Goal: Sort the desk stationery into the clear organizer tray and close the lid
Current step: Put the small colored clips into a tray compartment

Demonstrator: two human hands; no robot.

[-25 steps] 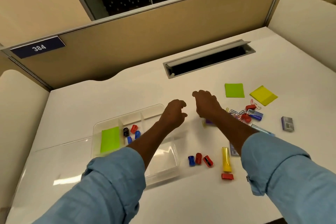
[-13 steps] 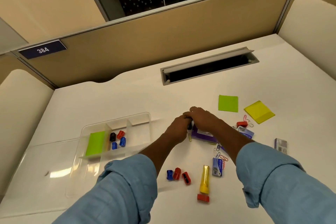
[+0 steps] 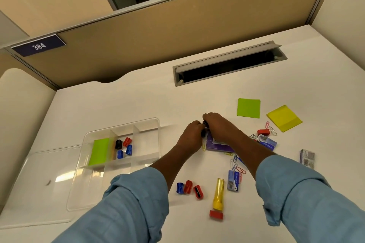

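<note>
The clear organizer tray [image 3: 150, 124] lies left of centre; it holds a green sticky pad [image 3: 99, 150] and several small sharpeners [image 3: 123, 147]. Its clear lid [image 3: 35, 187] lies flat to the left. My left hand [image 3: 192, 137] and my right hand [image 3: 218, 127] meet above a purple packet [image 3: 218, 145], fingers curled around a small dark object [image 3: 205, 123] between them. Which hand grips it is unclear. Three sharpeners [image 3: 188, 187], a yellow glue stick [image 3: 218, 196] with red cap [image 3: 216, 214] and loose paper clips [image 3: 237, 166] lie near me.
A green sticky pad [image 3: 248, 107] and a yellow one [image 3: 284, 118] lie at the right, with a red sharpener [image 3: 263, 132], blue staple boxes [image 3: 233, 180] and a grey box [image 3: 307, 159]. A cable slot [image 3: 229, 63] opens in the desk behind. Partition walls surround the desk.
Both hands came down from above the desk onto the purple packet and closed together around a small dark object. The camera view has shifted left and lower.
</note>
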